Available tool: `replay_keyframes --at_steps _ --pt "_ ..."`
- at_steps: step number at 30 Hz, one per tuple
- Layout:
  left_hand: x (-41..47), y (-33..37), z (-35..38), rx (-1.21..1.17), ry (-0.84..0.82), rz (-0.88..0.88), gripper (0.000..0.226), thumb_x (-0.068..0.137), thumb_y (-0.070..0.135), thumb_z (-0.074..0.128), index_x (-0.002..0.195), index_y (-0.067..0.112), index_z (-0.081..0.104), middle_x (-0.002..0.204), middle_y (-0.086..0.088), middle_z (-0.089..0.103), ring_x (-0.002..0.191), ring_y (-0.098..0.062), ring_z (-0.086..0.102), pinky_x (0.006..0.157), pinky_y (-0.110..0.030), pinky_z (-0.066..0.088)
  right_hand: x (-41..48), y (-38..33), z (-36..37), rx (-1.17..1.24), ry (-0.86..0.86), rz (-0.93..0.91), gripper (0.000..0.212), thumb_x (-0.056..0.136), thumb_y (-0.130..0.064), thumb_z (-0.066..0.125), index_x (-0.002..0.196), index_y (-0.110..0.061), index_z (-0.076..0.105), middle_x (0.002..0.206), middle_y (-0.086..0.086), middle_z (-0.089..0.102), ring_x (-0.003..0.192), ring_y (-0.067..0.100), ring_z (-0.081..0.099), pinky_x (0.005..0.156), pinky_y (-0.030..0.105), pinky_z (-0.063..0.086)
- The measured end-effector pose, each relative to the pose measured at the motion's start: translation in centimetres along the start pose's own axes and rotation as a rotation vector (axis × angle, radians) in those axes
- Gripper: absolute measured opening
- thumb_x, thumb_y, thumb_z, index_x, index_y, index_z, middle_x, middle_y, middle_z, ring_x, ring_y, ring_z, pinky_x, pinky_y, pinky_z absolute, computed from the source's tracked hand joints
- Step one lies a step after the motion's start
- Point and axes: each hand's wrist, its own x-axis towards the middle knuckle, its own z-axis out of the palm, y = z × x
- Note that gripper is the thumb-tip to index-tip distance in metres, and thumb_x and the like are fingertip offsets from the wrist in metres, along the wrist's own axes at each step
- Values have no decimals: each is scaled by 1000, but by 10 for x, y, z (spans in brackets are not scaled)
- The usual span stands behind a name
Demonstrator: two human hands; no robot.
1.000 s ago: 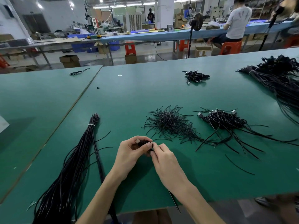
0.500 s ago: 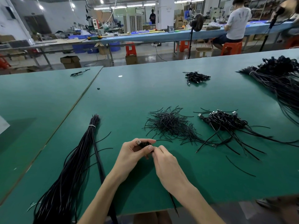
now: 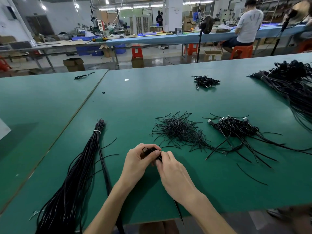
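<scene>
Over the green table (image 3: 152, 98), near the pile of loose ties (image 3: 179, 130), the step looks like binding 1 cable; next, a tie likely needs twisting tight. The left hand (image 3: 136, 159) curls round the coiled cable (image 3: 149, 150); the right hand (image 3: 172, 169) pinches its near side, any tie hidden

No text, label, brand or number can be read anywhere in this workshop scene. A pale sticker on a cardboard box (image 3: 213, 55) on the floor and grey marks on a seated person's white shirt (image 3: 250, 22) are too small and blurred to read.
</scene>
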Motion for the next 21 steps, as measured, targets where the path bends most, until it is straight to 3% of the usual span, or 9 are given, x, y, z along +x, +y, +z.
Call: replay_keyframes --at_steps 2,6,11,16,19,21 --pt "1 -1 -1 29 17 7 14 92 10 75 95 23 80 96 -5 74 86 -17 72 78 -24 56 0 0 1 -45 3 -13 30 110 -40 32 127 -20 46 105 -5 45 80 11 47 70 26 41" --pt "2 -1 0 17 29 1 12 93 11 74 94 21 80 91 -7 71 67 -19 67 68 -27 55 0 -1 3 -84 78 -21 33 111 -38 31 126 -18 53 103 -6 49 75 10 49 66 24 43" --pt "2 -2 -1 0 25 0 11 93 9 73 94 18 80 89 -6 70 62 -18 64 66 -25 54 -4 -9 2 -274 243 -37 16 103 -30 56 96 -18 64 76 -6 55 54 10 56 44 19 35" --pt "1 -3 1 17 11 7 12 92 8 73 94 18 80 88 -5 69 63 -19 64 67 -25 53 -5 -13 -1 -348 276 -18 17 91 -24 71 79 -20 61 64 -9 51 44 6 47 40 16 19" --pt "1 -5 2 37 -1 13 12 93 8 74 93 18 80 88 -5 68 63 -17 64 66 -24 53 -5 -11 -4 -314 236 -14 21 93 -22 70 77 -20 58 64 -11 44 47 5 29 39 16 5" --pt "1 -5 2 41 -11 14 12 93 8 73 93 18 79 88 -4 69 62 -15 64 66 -24 52 -5 -6 -3 -276 178 2 21 103 -26 59 83 -21 57 70 -12 41 52 7 31 41 17 9"
